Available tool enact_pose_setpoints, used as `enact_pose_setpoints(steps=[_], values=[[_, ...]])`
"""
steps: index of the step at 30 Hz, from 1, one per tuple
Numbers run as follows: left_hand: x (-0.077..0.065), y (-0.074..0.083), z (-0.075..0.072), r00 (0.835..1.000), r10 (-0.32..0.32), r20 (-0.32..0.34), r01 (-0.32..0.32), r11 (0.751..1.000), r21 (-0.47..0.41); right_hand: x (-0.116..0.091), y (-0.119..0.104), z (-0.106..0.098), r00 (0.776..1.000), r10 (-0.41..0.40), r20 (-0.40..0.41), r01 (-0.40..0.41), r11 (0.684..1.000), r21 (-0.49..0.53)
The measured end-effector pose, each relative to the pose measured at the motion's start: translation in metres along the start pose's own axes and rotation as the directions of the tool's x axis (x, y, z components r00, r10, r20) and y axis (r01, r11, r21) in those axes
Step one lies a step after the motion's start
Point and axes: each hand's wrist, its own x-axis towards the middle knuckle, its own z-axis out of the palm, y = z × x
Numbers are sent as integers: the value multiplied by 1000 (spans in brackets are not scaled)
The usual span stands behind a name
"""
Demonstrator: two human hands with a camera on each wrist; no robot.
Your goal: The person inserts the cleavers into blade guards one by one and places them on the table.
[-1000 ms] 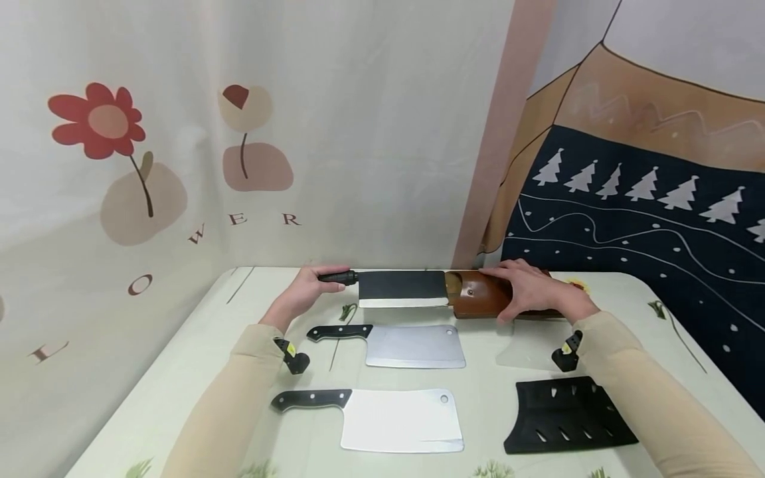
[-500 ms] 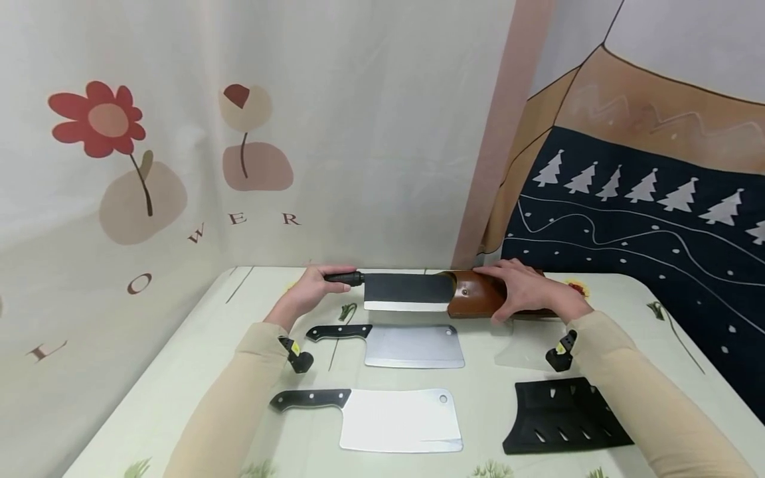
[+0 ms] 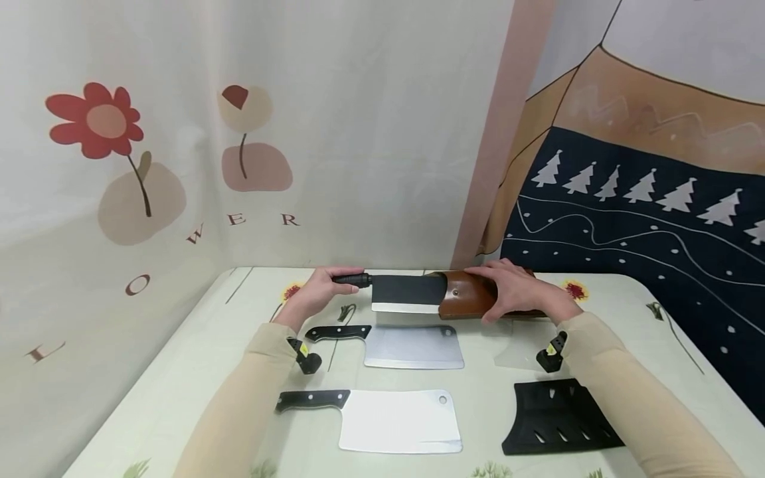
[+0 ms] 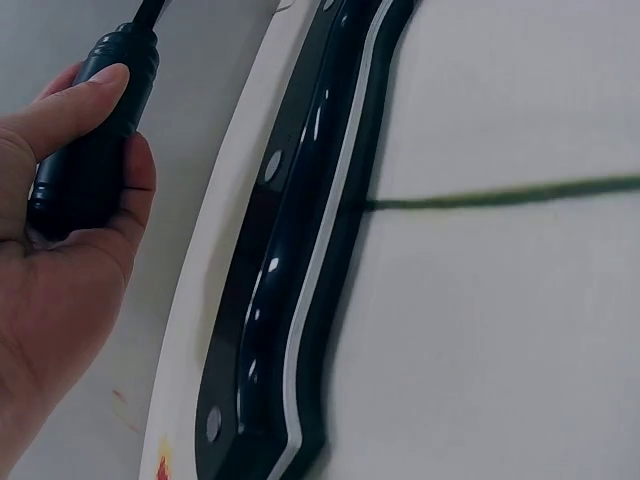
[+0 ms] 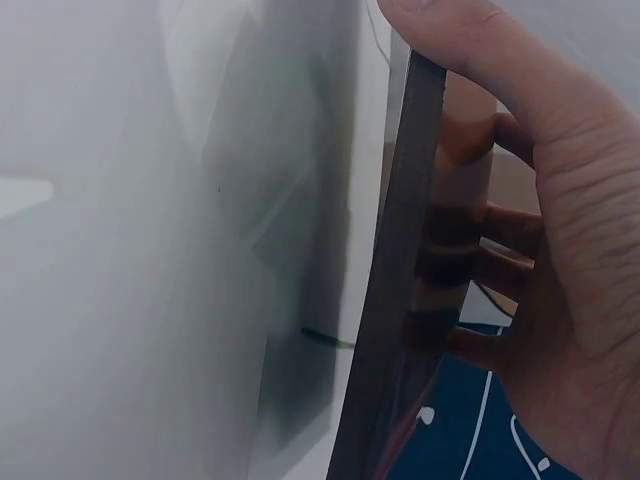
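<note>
Pale curtain [image 3: 370,133] beyond the fingers reads "L O W E R"; the left hand [image 3: 313,292] curls its fingers round the handle [image 3: 352,280] of a dark cleaver [image 3: 408,290], whose far end hides inside a brown sheath [image 3: 468,296]; the right hand [image 3: 520,290] clamps this between thumb and fingers, partly covering it.

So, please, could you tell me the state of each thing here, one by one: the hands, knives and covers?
Left hand: holds dark knife by its handle
Right hand: grips brown cover
Dark knife: blade partly inside brown cover, partly bare
Brown cover: only partly filled
Middle knife: lying flat, blade bare
Near knife: lying flat, blade bare
Black cover: lying on table, partly hidden by right sleeve
</note>
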Motion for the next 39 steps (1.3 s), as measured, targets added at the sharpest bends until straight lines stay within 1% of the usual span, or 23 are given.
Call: enact_pose_setpoints(steps=[6, 9, 15, 20, 22, 27, 32, 39], values=[[3, 0, 5, 1000, 2, 2, -2, 1000, -7, 2, -4, -1, 1000, -5, 3, 5, 1000, 7], [4, 0, 8, 1000, -8, 1, 8, 1000, -18, 3, -3, -1, 1000, -6, 4, 6, 1000, 3], [7, 2, 16, 1000, 7, 13, -7, 999, -39, 6, -5, -1, 1000, -19, 6, 19, 1000, -2], [9, 4, 20, 1000, 15, -1, -15, 997, -75, 7, -7, -2, 999, -32, -3, 32, 999, 2], [10, 4, 21, 1000, 14, -5, -15, 996, -84, 5, -8, -3, 1000, -25, -10, 25, 1000, 13], [13, 3, 23, 1000, 19, -4, -19, 997, -79, 4, -10, -4, 999, -14, -29, 15, 999, 39], [14, 6, 26, 1000, 19, -8, -20, 997, -77, 9, -13, 0, 998, -50, -28, 51, 998, 24], [16, 8, 33, 1000, 22, -21, -23, 997, -70, 19, -20, 5, 997, -75, -23, 75, 997, 24]])
